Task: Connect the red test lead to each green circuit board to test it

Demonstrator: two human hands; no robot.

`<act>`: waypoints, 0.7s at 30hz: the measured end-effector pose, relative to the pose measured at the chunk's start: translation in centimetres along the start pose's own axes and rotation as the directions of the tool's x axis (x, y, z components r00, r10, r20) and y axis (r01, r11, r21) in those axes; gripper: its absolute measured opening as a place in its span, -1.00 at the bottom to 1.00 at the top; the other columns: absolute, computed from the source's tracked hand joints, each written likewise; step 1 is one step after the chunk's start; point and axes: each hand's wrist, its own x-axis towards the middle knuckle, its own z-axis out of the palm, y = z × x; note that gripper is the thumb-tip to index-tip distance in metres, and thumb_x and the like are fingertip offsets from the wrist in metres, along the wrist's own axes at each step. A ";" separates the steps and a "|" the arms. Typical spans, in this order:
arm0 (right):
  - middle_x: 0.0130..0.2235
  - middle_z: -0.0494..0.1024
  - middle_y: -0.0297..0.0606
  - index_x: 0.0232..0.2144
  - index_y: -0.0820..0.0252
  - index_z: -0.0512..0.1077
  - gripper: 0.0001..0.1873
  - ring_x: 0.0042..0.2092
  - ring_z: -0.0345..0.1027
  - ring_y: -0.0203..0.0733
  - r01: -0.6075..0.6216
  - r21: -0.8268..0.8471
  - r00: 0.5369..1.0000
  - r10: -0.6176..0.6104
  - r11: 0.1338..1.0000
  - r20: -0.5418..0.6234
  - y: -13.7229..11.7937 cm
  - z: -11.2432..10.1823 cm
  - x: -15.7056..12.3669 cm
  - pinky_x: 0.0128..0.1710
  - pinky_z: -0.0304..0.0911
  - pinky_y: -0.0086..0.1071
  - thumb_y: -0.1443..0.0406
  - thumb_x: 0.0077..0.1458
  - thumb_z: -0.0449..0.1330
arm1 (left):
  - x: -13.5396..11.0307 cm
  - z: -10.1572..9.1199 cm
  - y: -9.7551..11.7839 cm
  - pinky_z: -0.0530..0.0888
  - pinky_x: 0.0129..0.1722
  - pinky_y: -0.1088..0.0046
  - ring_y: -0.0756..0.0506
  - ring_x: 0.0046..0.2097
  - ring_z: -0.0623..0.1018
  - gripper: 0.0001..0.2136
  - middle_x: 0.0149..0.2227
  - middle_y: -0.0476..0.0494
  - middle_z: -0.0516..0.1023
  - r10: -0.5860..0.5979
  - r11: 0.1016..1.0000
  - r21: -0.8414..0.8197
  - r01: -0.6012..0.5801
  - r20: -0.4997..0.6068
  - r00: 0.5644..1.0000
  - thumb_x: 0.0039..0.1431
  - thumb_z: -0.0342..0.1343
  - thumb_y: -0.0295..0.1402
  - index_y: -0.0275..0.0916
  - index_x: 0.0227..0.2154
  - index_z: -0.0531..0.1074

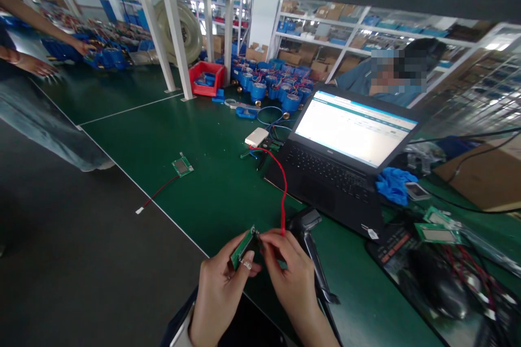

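My left hand (217, 284) holds a small green circuit board (243, 246) tilted on edge between thumb and fingers, near the table's front edge. My right hand (291, 271) is closed in a pinch at the board's upper end. A red cable (284, 184) runs from a small white box (256, 137) down to my right hand, and the fingers cover its end. A small dark piece shows at the fingertips, too small to make out. Just right of that hand lies a black handheld scanner (311, 244). Another circuit board (182, 166) with a thin red lead lies on the table to the left.
An open laptop (334, 173) stands to the right. Beyond it are a mouse (437, 282) and more circuit boards (437, 233). Several blue round units (258, 90) and a red bin (207, 78) sit at the back. A co-worker's hands (38, 65) are at the far left.
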 end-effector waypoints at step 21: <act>-0.33 0.50 -0.27 -0.27 0.16 0.45 -0.82 -0.31 0.46 -0.31 0.071 -0.062 0.997 -0.072 0.996 -0.008 0.2 0.0 0.0 -0.33 0.38 -0.54 0.45 0.15 0.08 | -0.2 0.4 0.3 0.58 -0.38 0.49 -0.08 -0.38 0.61 -0.64 -0.26 -0.19 0.59 0.013 0.990 -0.138 -0.014 -0.006 1.000 0.16 0.09 -0.18 -0.24 -0.03 0.42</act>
